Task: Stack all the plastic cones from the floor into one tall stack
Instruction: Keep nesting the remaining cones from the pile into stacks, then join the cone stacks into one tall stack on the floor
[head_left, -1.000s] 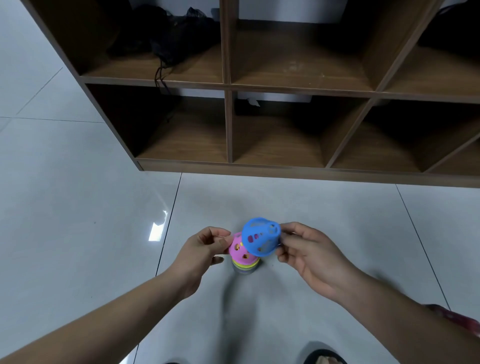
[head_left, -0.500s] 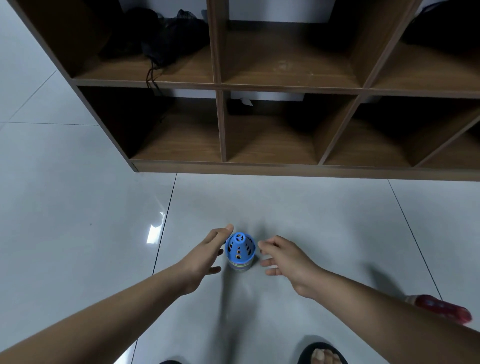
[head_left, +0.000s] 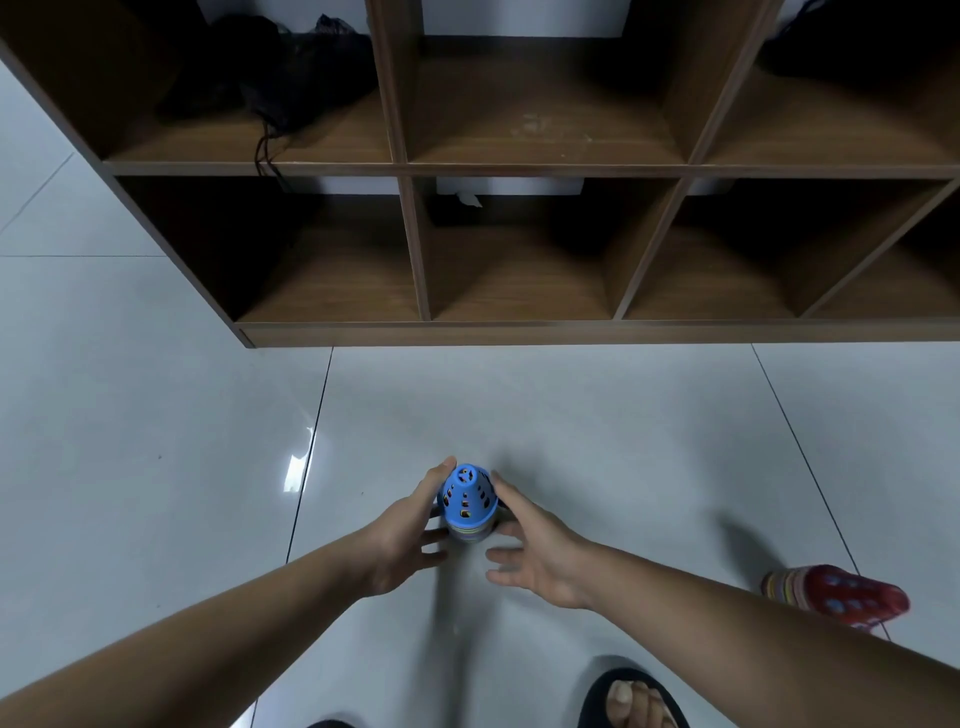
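Stack (head_left: 467, 506) between left hand (head_left: 400, 540), right hand (head_left: 535, 551)

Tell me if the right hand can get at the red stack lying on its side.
Probably yes: the red stack lies uncovered on the floor just right of that arm, and the right hand, open by the blue stack, holds nothing.

I see a blue cone (head_left: 467, 500), dotted with holes, topping multicoloured rims (head_left: 469, 533). Off right, a red cone (head_left: 844, 597) shows blue spots
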